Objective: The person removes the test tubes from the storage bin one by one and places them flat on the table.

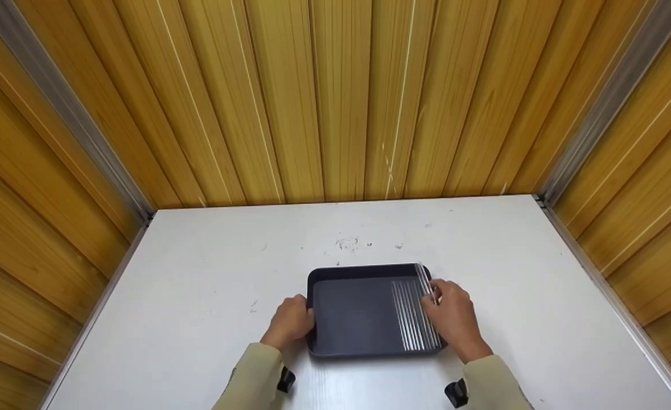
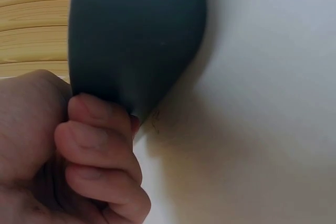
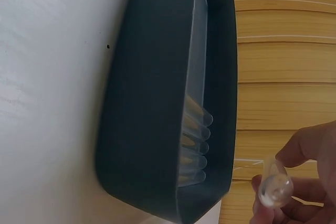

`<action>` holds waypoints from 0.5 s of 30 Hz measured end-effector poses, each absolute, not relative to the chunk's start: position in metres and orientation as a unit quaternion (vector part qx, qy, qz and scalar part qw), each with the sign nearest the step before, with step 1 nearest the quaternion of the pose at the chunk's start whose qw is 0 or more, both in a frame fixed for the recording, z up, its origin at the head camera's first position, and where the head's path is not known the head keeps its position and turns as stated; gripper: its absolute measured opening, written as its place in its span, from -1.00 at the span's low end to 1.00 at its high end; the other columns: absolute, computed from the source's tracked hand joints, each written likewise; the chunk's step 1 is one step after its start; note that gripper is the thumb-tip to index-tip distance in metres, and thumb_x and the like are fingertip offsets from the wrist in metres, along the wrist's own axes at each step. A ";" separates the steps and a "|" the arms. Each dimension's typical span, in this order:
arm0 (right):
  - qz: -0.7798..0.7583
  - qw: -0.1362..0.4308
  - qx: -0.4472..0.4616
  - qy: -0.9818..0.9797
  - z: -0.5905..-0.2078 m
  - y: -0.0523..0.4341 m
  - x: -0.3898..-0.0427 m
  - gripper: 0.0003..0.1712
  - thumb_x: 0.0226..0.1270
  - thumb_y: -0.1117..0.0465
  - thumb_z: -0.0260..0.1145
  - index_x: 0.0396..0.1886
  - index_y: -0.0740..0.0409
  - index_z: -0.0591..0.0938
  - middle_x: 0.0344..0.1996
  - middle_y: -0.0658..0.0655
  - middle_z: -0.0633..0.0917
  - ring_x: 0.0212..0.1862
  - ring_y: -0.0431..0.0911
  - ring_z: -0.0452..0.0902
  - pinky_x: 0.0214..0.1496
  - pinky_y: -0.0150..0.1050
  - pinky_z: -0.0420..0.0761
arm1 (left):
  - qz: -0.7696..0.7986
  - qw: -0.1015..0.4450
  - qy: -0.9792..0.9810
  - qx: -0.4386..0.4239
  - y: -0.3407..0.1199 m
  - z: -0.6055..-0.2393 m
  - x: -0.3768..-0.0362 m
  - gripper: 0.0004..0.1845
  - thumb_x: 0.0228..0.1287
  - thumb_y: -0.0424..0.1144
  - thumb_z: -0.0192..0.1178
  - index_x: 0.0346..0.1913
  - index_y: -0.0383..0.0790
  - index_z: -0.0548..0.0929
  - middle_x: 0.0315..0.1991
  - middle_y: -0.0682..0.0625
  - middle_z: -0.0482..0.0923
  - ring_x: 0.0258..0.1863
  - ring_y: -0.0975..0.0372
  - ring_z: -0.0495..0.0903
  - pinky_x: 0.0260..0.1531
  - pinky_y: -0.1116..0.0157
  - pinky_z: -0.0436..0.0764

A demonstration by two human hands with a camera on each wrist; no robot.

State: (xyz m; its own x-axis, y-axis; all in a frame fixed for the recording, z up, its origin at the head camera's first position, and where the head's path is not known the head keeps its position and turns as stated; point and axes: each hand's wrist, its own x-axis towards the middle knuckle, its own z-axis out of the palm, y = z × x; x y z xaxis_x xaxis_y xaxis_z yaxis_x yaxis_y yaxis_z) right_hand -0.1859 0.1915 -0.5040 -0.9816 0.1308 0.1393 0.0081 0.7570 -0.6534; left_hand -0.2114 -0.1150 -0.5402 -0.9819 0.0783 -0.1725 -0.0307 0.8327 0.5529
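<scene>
A dark shallow tray (image 1: 352, 319) sits on the white table in the head view. Its left wall is gripped by my left hand (image 1: 291, 320), whose fingers curl against the tray's side (image 2: 136, 30) in the left wrist view. Several clear test tubes (image 1: 408, 319) lie side by side in the tray's right part; their rounded ends (image 3: 194, 145) show in the right wrist view. Over the right edge, my right hand (image 1: 455, 316) pinches a clear test tube (image 3: 275, 190) between thumb and fingers. That tube's rounded end points toward the right wrist camera.
The white table (image 1: 198, 285) has small dark marks (image 1: 348, 244) behind the tray. Yellow wood-patterned panels (image 1: 335, 114) wall it in at the back and both sides, with grey metal posts (image 1: 79, 108) at the corners.
</scene>
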 end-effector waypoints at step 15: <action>0.331 0.100 -0.051 -0.937 -0.508 0.202 -0.187 -0.58 0.19 0.28 0.24 0.05 0.36 0.60 -0.35 0.14 0.60 -0.28 -0.02 0.43 -0.24 -0.17 0.40 | 0.290 0.092 0.953 0.009 -0.116 -0.540 -0.210 -0.77 0.30 -0.32 0.06 -0.18 -0.47 0.57 -0.42 -0.15 0.55 -0.47 0.11 0.48 -0.40 0.16 0.49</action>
